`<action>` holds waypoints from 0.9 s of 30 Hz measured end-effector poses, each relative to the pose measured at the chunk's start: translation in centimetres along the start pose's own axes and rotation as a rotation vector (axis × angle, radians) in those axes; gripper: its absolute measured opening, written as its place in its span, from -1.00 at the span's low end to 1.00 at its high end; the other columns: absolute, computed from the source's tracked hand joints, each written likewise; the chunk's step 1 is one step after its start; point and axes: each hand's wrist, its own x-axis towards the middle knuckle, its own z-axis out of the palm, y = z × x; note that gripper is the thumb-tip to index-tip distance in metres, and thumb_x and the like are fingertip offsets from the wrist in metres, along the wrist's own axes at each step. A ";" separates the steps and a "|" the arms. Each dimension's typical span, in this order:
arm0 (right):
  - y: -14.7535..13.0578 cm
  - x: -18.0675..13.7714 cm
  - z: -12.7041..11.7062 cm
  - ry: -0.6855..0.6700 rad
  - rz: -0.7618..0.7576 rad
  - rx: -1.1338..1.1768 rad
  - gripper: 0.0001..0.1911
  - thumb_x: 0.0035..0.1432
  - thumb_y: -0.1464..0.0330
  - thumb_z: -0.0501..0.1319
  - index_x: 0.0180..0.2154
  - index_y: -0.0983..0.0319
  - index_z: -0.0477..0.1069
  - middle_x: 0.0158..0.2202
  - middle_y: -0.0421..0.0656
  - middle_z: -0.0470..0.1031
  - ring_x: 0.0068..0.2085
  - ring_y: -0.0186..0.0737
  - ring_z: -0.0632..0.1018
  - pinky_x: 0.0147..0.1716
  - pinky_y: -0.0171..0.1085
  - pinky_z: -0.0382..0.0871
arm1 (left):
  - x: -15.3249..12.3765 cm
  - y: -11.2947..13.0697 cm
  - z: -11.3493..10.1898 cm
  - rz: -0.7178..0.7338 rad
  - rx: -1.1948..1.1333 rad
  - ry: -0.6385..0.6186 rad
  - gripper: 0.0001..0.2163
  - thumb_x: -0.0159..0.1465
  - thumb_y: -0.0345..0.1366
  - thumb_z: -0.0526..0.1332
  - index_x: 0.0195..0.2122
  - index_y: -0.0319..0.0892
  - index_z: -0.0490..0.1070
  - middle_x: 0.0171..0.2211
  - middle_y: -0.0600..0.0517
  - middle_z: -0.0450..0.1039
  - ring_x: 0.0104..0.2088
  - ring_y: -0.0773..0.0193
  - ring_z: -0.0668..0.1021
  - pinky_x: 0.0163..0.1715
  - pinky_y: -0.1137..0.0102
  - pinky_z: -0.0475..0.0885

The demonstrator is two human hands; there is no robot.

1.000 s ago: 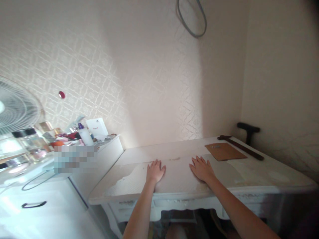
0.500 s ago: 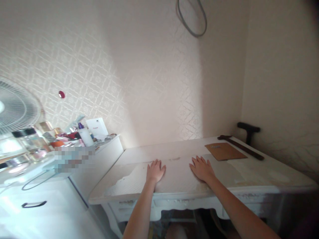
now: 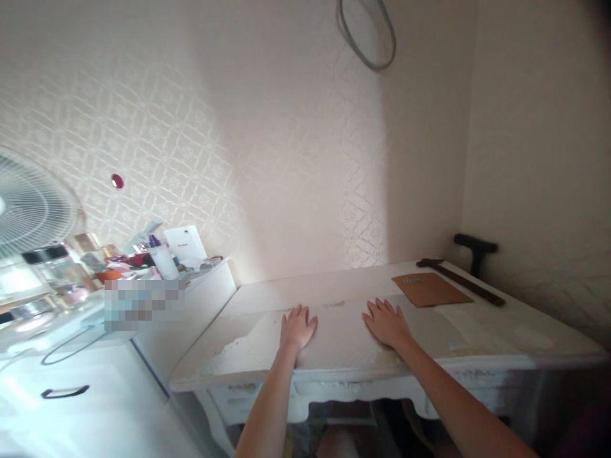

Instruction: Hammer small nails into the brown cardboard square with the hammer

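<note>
On the white table (image 3: 482,346), near its front edge, both hands lie flat, palms down. Left hand (image 3: 296,327) has its fingers spread a little and holds nothing; right hand (image 3: 386,323) is the same, open and empty, w/ fingers pointing toward the wall. The two are apart, w/ a bare strip of worn tabletop between them (paint looks peeled or patchy around the left hand).

As for progress: judging from how things lie, nothing is picked up and no item is in hand, so the work looks not yet begun, or paused. Nearest thing to the right hand is a brown flat pad (image 3: 431,289), farther back & to the right, w/ what looks like a small row of metal bits (image 3: 411,280) on its far end; too small to tell what they are. Just beyond it lies a dark hammer-like tool (image 3: 461,281), its long handle running diagonally toward the right edge. Neither is touched.

Off to the left, a white cabinet (image 3: 191,305) stands beside the table, its top crowded w/ bottles etc., and a fan (image 3: 33,207) sits at the far left.
</note>
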 end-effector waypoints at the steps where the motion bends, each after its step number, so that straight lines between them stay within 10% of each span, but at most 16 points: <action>1: 0.0 0.0 0.0 0.000 -0.001 0.001 -0.40 0.25 0.14 -0.19 0.23 0.26 0.12 0.29 0.00 0.03 0.27 0.07 0.05 0.16 0.09 -0.15 | 0.0 0.0 0.0 0.000 0.001 0.001 -0.50 0.30 -0.02 -0.12 0.18 -0.15 0.17 0.26 -0.09 0.07 0.25 0.06 0.15 0.18 0.04 0.02; 27: 0.0 0.0 -0.2 -0.014 0.002 0.006 -0.39 0.25 0.14 -0.19 0.23 0.27 0.11 0.29 0.01 0.02 0.27 0.07 0.03 0.16 0.10 -0.17 | -0.1 0.1 -0.2 -0.004 0.003 -0.014 -0.50 0.31 -0.03 -0.12 0.18 -0.15 0.16 0.27 -0.09 0.06 0.25 0.08 0.14 0.19 0.06 -0.01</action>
